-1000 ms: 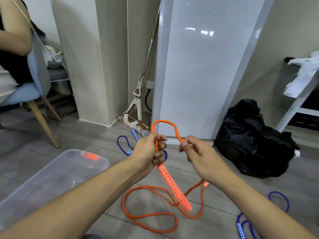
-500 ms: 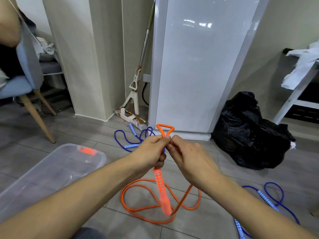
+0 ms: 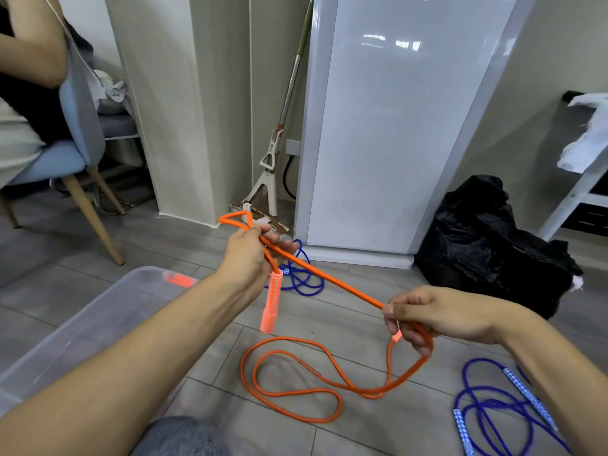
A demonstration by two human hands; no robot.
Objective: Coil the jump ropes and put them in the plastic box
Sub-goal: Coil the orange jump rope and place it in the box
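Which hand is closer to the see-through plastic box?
The left hand. It holds the orange rope just right of the plastic box, beyond its far corner. The right hand is farther off to the right, pulling the rope out.

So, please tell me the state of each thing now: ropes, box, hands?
Orange jump rope: partly looped, rest loose on floor.
Left hand: shut on rope.
Right hand: shut on rope.
Plastic box: open.
Blue jump ropes: uncoiled on floor.

Orange rope [image 3: 329,278] w/ checkered handle [image 3: 271,301]; blue ropes [image 3: 487,403], black bag [image 3: 487,245], clear box [image 3: 82,324]
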